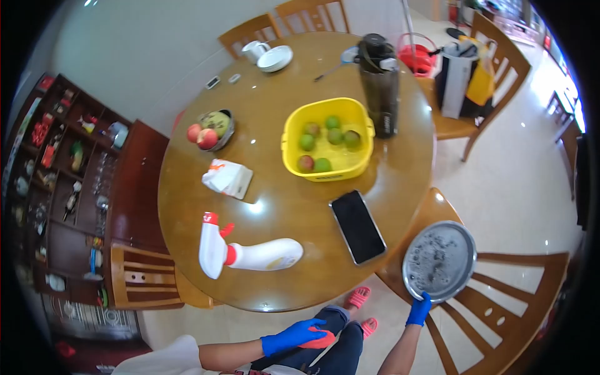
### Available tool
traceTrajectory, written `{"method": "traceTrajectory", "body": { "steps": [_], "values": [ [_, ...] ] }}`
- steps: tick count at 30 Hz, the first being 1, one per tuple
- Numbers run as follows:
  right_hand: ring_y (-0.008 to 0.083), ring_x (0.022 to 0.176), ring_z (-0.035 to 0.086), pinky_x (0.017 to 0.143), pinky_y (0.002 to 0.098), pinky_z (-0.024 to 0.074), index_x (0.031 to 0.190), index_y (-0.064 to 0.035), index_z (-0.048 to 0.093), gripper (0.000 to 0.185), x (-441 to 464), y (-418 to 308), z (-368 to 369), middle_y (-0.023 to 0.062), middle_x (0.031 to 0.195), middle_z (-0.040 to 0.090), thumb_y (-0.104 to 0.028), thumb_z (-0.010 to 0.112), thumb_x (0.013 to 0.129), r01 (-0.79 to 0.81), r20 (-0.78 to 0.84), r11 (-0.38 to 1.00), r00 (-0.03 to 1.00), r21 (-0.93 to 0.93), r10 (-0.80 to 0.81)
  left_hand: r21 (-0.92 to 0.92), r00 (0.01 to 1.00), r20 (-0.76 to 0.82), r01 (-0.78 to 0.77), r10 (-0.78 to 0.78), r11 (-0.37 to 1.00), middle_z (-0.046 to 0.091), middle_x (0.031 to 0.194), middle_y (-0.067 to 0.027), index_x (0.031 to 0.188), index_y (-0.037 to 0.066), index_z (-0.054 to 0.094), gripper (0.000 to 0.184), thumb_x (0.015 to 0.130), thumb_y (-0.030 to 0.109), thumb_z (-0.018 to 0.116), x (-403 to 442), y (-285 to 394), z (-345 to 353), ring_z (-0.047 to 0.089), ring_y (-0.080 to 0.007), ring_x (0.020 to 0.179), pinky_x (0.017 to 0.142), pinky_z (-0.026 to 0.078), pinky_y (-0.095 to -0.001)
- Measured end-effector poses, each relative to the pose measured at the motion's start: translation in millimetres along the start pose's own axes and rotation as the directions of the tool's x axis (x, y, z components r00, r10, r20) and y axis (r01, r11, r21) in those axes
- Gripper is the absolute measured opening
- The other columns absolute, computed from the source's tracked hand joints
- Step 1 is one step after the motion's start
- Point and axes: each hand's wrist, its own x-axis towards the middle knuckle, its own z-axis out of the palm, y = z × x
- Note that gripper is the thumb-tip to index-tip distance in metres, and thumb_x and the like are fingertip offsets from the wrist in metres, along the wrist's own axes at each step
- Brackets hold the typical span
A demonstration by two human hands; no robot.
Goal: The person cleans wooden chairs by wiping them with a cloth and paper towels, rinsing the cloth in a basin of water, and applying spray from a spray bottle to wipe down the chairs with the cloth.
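Observation:
My left hand (pixel 290 338), in a blue glove, is closed around a red cloth or sponge (pixel 322 339) above my lap; which of the two I cannot tell. Also gloved in blue, my right hand (pixel 419 309) grips the near rim of a round grey metal tray (pixel 461 250). Dark specks or stains cover the middle of the tray, which is over the seat of a wooden chair (pixel 431 209). On the table, a white spray bottle (pixel 265 254) with a red trigger lies on its side. A black-screened phone (pixel 358 227) lies near the table edge.
On the round wooden table (pixel 300 294) stand a yellow basin (pixel 328 172) with several round fruits, a dark flask (pixel 379 94), a fruit bowl (pixel 225 134), a tissue pack (pixel 228 179) and white plates (pixel 275 59). Bags (pixel 459 81) sit on the far right chair.

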Motion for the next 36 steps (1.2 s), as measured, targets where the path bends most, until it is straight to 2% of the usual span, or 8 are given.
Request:
{"method": "traceTrajectory", "body": {
  "steps": [19,21,23,25,26,27,33,36],
  "values": [
    [0.0265,0.103,0.053,0.095,0.0349,0.0398,0.117,0.0064,0.049,0.048,21.5,-32.8,16.5,0.0171,0.114,0.056,-0.029,0.059,0.085,-0.089,0.163,0.986,0.980,-0.143,0.112,-0.102,0.982,-0.102,-0.171,0.161,0.980,0.062,0.103,-0.0108,0.112,0.001,0.057,0.044,0.086,0.035,0.062,-3.4,3.4,11.7,0.056,-0.0179,0.095,0.085,0.044,-0.0308],
    [0.0248,0.104,0.052,0.093,0.0337,0.0421,0.120,0.0026,0.048,0.053,16.1,-33.1,2.5,0.0171,0.114,0.055,-0.036,0.060,0.085,-0.592,-0.161,0.806,0.794,0.015,0.586,-0.132,0.981,-0.101,-0.181,0.168,0.975,0.062,0.100,-0.0098,0.112,0.002,0.058,0.042,0.086,0.035,0.061,-6.2,-9.8,16.7,0.057,-0.0169,0.092,0.083,0.044,-0.0308],
    [0.0199,0.087,0.057,0.077,0.0296,0.0490,0.111,-0.0010,0.055,0.039,-73.2,-20.5,51.7,0.0131,0.095,0.059,-0.032,0.058,0.087,-0.448,-0.162,0.828,0.894,-0.336,0.418,-0.193,0.955,-0.209,-0.253,0.212,0.948,0.063,0.096,-0.0073,0.108,0.002,0.059,0.038,0.088,0.034,0.058,-3.9,-35.6,25.8,0.056,-0.0146,0.089,0.081,0.044,-0.0302],
    [0.0141,0.067,0.057,0.058,0.0253,0.0483,0.099,-0.0023,0.060,0.026,-51.0,11.8,-12.9,0.0060,0.074,0.058,-0.026,0.056,0.089,-0.382,0.513,0.733,0.534,-0.562,0.672,-0.197,0.943,-0.253,-0.268,0.215,0.943,0.062,0.098,-0.0058,0.107,0.002,0.059,0.035,0.090,0.032,0.056,-23.2,-33.9,23.7,0.055,-0.0129,0.091,0.083,0.044,-0.0289],
    [0.0141,0.067,0.057,0.058,0.0253,0.0483,0.099,-0.0023,0.060,0.026,-117.8,17.7,29.9,0.0060,0.074,0.058,-0.026,0.056,0.089,-0.363,0.515,0.732,0.534,-0.576,0.670,-0.327,0.935,-0.300,-0.289,0.191,0.900,0.061,0.100,-0.0061,0.108,0.002,0.058,0.034,0.090,0.031,0.056,-31.1,-34.7,24.2,0.055,-0.0131,0.093,0.085,0.043,-0.0290],
    [0.0099,0.054,0.053,0.049,0.0231,0.0442,0.093,-0.0027,0.062,0.019,-203.5,16.4,85.0,0.0011,0.065,0.055,-0.019,0.054,0.089,0.012,0.248,0.495,0.876,-0.869,0.413,-0.449,0.927,-0.339,-0.311,0.162,0.838,0.061,0.102,-0.0064,0.110,0.002,0.058,0.033,0.091,0.030,0.055,-38.3,-38.1,26.1,0.055,-0.0132,0.096,0.087,0.043,-0.0290],
    [0.0116,0.070,0.057,0.060,0.0242,0.0470,0.095,-0.0019,0.060,0.016,-397.7,16.4,173.0,0.0034,0.083,0.060,-0.016,0.055,0.089,0.122,0.377,0.392,0.628,-0.912,0.681,-0.576,0.852,-0.416,-0.518,0.319,0.632,0.049,0.126,-0.0110,0.131,0.000,0.037,0.057,0.084,0.022,0.061,-113.4,-70.2,35.1,0.048,-0.0189,0.114,0.100,0.035,-0.0295],
    [0.0114,0.077,0.056,0.066,0.0243,0.0461,0.097,-0.0025,0.059,0.016,-436.5,18.7,184.3,0.0033,0.087,0.060,-0.015,0.055,0.089,0.238,0.472,0.410,0.529,-0.880,0.705,-0.134,0.563,-0.731,-0.672,0.385,0.729,0.060,0.108,-0.0122,0.118,0.004,0.053,0.042,0.082,0.021,0.065,-160.0,-79.8,31.5,0.059,-0.0193,0.098,0.086,0.046,-0.0304]
  ]
}}
